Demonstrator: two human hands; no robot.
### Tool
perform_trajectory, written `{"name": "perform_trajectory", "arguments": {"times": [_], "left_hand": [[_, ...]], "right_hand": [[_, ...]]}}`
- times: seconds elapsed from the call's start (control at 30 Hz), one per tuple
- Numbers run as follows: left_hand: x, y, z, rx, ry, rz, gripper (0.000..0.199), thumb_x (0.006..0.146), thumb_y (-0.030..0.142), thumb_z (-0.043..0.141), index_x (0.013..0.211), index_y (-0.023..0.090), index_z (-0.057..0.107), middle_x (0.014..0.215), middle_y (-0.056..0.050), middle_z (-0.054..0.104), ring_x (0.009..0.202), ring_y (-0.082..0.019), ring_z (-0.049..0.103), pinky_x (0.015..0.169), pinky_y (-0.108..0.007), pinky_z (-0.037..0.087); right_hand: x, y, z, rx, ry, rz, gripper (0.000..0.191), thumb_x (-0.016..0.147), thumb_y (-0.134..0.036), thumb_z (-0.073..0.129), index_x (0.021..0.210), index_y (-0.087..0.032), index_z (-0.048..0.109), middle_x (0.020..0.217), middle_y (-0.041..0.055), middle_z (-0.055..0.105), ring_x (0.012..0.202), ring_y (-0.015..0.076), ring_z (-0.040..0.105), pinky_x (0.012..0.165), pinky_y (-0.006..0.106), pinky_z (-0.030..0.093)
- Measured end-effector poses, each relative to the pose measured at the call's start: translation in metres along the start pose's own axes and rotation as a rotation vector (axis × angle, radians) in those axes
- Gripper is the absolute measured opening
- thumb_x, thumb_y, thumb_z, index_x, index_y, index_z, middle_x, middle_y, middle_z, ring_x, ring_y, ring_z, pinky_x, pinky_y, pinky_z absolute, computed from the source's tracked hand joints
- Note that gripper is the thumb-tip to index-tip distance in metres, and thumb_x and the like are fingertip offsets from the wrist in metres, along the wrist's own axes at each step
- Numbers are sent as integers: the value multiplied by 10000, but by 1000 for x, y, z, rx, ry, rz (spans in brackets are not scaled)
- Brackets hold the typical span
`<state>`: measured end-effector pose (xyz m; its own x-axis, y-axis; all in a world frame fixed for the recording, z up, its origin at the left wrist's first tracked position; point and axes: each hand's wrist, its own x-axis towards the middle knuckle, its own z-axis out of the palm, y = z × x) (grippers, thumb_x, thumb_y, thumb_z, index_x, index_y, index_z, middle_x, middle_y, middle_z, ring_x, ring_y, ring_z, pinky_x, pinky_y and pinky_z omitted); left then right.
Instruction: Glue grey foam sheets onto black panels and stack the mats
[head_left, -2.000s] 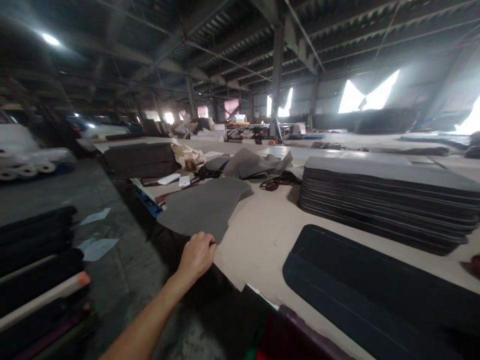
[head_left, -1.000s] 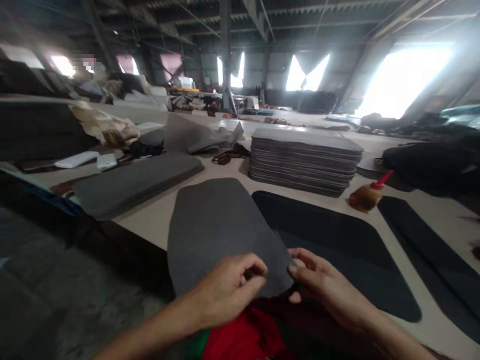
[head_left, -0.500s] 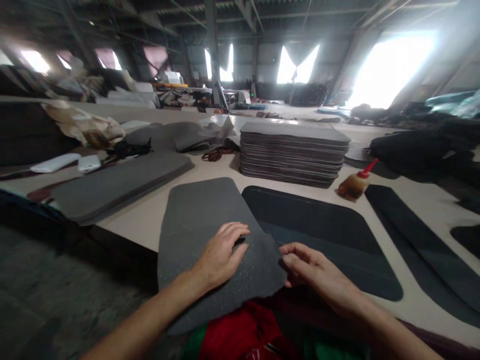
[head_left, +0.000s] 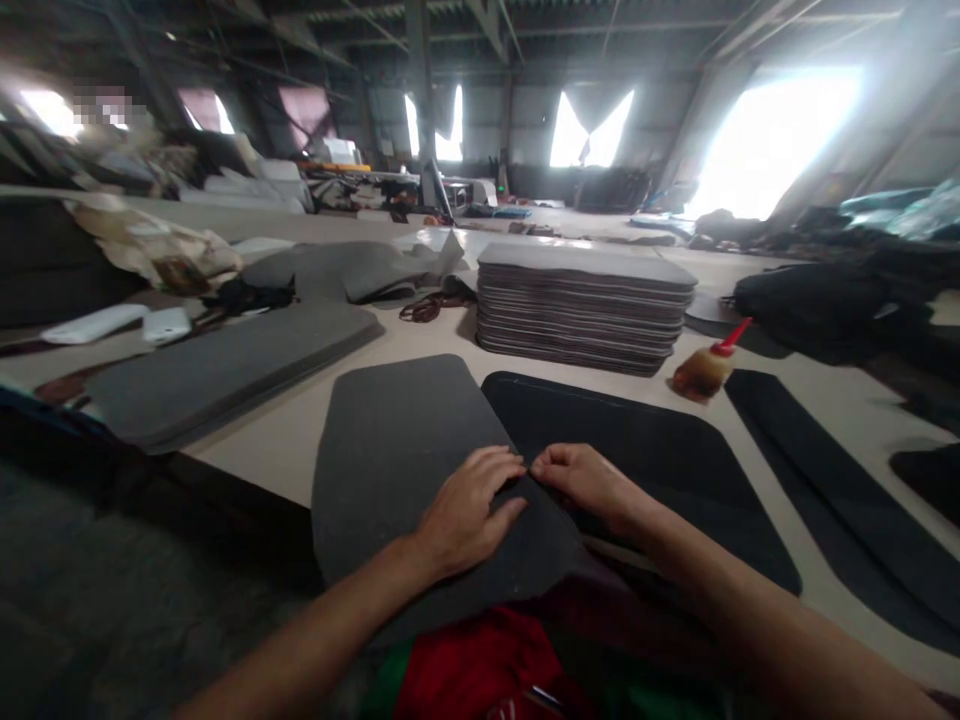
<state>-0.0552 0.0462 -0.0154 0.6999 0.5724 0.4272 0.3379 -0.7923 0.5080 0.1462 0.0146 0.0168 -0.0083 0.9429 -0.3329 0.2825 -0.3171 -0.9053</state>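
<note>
A large grey sheet [head_left: 397, 430] with rounded corners lies on the near side of the table, its front end reaching over the edge toward my body. My left hand [head_left: 476, 510] rests on top of it, palm down, fingers stretched and thumb apart. At the sheet's right edge, my right hand [head_left: 581, 480] is closed in a pinch; the fingertips meet at that edge, and anything smaller between them is hidden. Under the right forearm lies a black rounded panel [head_left: 645, 440], partly covered by the grey sheet.
Behind stands a tall stack of grey sheets [head_left: 585, 300]. To its right is a small bottle with a red nozzle [head_left: 705, 370], beside long black strips [head_left: 825, 490]. A pile of grey sheets [head_left: 232, 370] lies left, near a brown cord [head_left: 427, 305]. The pale table edge [head_left: 247, 465] drops off at left.
My right hand has moved up and left along the sheet's edge, its fingertips now close to my left hand. The left hand has slid slightly right on the sheet.
</note>
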Motion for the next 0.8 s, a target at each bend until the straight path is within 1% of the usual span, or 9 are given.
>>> {"name": "perform_trajectory", "arguments": {"times": [0.07, 0.13, 0.2, 0.33, 0.43, 0.5, 0.67, 0.73, 0.8], "left_hand": [[-1, 1, 0, 37, -47, 5, 371, 939, 294, 598, 1297, 202, 568, 1370, -64, 601, 1354, -241, 447, 1164, -466, 390], [-1, 2, 0, 91, -111, 9, 467, 947, 352, 594, 1385, 214, 511, 1440, -61, 552, 1384, -252, 426, 1170, -484, 382], [-1, 3, 1, 145, -164, 17, 527, 957, 395, 575, 1439, 212, 461, 1483, -64, 511, 1395, -257, 422, 1165, -493, 387], [0, 8, 1, 227, -231, 37, 484, 986, 408, 515, 1419, 195, 493, 1484, -62, 512, 1396, -259, 426, 1169, -505, 376], [2, 11, -1, 261, -257, 45, 473, 991, 390, 505, 1423, 198, 491, 1488, -51, 509, 1401, -254, 419, 1178, -499, 363], [2, 12, -1, 274, -262, 37, 473, 989, 382, 508, 1424, 199, 490, 1479, -46, 519, 1398, -247, 422, 1180, -487, 361], [2, 13, 0, 286, -262, 13, 452, 983, 370, 507, 1405, 207, 515, 1470, -45, 529, 1399, -240, 422, 1184, -477, 355], [2, 13, 1, 286, -247, 8, 454, 981, 367, 510, 1404, 202, 516, 1470, -50, 528, 1397, -246, 426, 1178, -480, 365], [2, 14, 1, 281, -240, 10, 452, 980, 370, 509, 1400, 201, 521, 1468, -53, 531, 1392, -255, 433, 1165, -490, 382]], "right_hand": [[0, 4, -1, 18, -3, -10, 129, 869, -236, 559, 767, -157, 569, 579, -45, 481, 491, 91, 438, 447, 185, 341], [0, 7, -1, 17, 5, -13, 140, 874, -243, 563, 759, -164, 563, 590, -42, 495, 502, 101, 465, 451, 191, 370], [-1, 9, -1, -38, 23, -8, 147, 890, -240, 546, 760, -173, 556, 582, -43, 495, 500, 113, 480, 450, 203, 388], [-2, 9, 0, -210, 96, -40, 172, 924, -218, 529, 758, -184, 554, 554, -48, 486, 485, 116, 458, 458, 217, 331], [-3, 9, 2, -365, 188, -147, 177, 912, -176, 566, 735, -173, 577, 629, -30, 549, 585, 113, 489, 531, 223, 324], [-4, 10, 3, -406, 223, -191, 178, 907, -159, 566, 730, -171, 579, 665, -24, 575, 635, 116, 506, 568, 227, 329], [-8, 17, 4, -381, 235, -240, 154, 906, -196, 544, 763, -180, 599, 681, -17, 601, 643, 127, 526, 587, 233, 352], [-10, 21, 3, -309, 191, -235, 146, 891, -216, 535, 761, -183, 591, 671, -12, 604, 621, 130, 537, 565, 228, 369], [-14, 24, 1, -166, 119, -190, 129, 884, -247, 515, 779, -189, 564, 646, -18, 592, 557, 131, 535, 511, 223, 387]]}}
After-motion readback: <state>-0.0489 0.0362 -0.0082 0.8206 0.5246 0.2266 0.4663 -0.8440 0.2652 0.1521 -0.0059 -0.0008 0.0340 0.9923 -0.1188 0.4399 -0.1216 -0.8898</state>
